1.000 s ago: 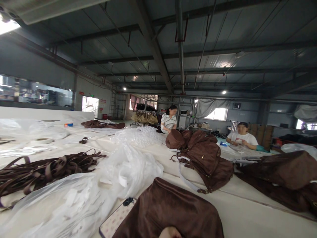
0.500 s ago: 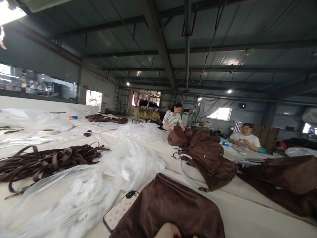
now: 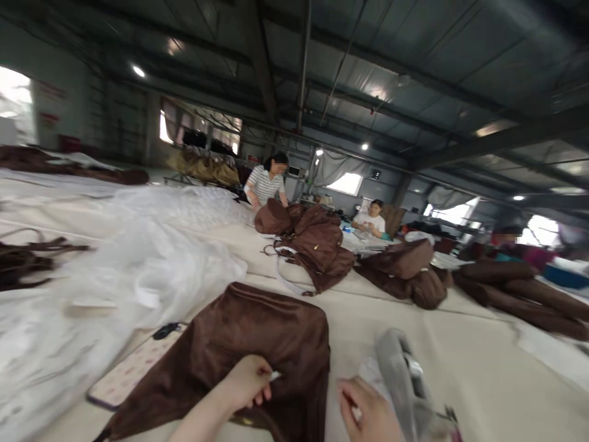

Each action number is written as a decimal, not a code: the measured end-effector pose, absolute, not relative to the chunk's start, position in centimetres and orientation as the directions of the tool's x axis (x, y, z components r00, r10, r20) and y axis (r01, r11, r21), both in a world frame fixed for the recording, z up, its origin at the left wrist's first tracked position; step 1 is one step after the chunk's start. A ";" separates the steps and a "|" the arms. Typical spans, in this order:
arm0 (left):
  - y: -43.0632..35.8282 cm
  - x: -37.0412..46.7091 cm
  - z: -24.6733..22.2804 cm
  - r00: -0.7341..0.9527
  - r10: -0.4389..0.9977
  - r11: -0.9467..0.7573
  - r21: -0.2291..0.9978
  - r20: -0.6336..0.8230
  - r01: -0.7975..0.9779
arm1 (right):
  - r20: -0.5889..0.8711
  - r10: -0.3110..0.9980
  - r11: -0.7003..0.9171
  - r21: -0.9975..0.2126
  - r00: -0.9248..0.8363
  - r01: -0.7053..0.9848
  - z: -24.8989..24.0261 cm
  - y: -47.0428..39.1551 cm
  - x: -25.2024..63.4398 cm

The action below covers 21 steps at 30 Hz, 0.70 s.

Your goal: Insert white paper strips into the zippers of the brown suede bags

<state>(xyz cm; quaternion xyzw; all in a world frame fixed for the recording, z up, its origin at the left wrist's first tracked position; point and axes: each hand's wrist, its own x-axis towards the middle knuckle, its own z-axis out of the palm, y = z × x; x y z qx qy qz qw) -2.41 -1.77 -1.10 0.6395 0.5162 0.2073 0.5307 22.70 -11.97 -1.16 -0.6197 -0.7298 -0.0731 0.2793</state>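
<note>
A brown bag (image 3: 276, 319) with a smooth, leather-like surface lies on the table right in front of me. My left hand (image 3: 252, 377) rests over it, thumb and fingers closed on a small white piece (image 3: 275, 376) that sticks out past the fingertips. Right of the bag is my right hand (image 3: 368, 410), its fingers curled; what they hold, if anything, I cannot make out. Just beyond that hand lie some white material (image 3: 370, 371) and a grey object (image 3: 391, 356) with a shiny metal part, blurred. A phone in a patterned case (image 3: 133, 368) is partly under the bag's left side.
Crumpled clear plastic (image 3: 175, 264) covers the left of the table, beside dark brown straps (image 3: 27, 261). More brown bags (image 3: 317, 239) lie farther back, with others (image 3: 405, 270) to the right. Two co-workers, one in a striped shirt (image 3: 267, 184), are across the table.
My view has turned to the right, so everything shifts left. My right hand and the grey object have come into view. More of my left hand now shows over the bag.
</note>
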 end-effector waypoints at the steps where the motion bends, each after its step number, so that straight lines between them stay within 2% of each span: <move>1: -1.6 -2.4 -1.1 0.391 0.875 0.093 0.891 -0.286 0.444 | 0.530 0.848 0.132 -0.246 0.019 0.960 -0.1 -13.4 25.0; 5: -1.3 -2.8 -1.0 0.422 0.861 0.079 0.894 -0.285 0.442 | 0.595 0.660 -0.360 -0.285 0.458 0.888 3.8 -17.6 33.9; 7: -1.3 -2.9 -0.8 0.429 0.860 0.071 0.898 -0.276 0.435 | 0.510 0.656 -0.440 -0.341 0.557 0.831 4.3 -18.5 37.2; 10: -1.5 -3.0 -0.6 0.428 0.864 0.062 0.898 -0.267 0.435 | 0.252 0.748 -0.431 -0.520 0.614 0.738 3.2 -18.4 39.4; 13: -1.6 -2.9 -0.5 0.432 0.863 0.064 0.904 -0.263 0.422 | 0.072 0.760 -0.409 -0.719 0.646 0.561 1.8 -18.0 39.0; 17: -1.6 -3.0 -0.5 0.432 0.861 0.074 0.908 -0.267 0.413 | -0.018 0.703 -0.360 -0.871 0.710 0.334 1.3 -18.3 38.2; 19: -1.5 -3.0 -0.6 0.435 0.860 0.080 0.912 -0.267 0.401 | -0.016 0.704 -0.314 -0.904 0.710 0.291 1.1 -19.0 38.2; 21: -1.3 -3.0 -0.9 0.428 0.863 0.092 0.917 -0.268 0.388 | 0.058 0.688 -0.258 -0.912 0.724 0.318 0.8 -20.0 38.2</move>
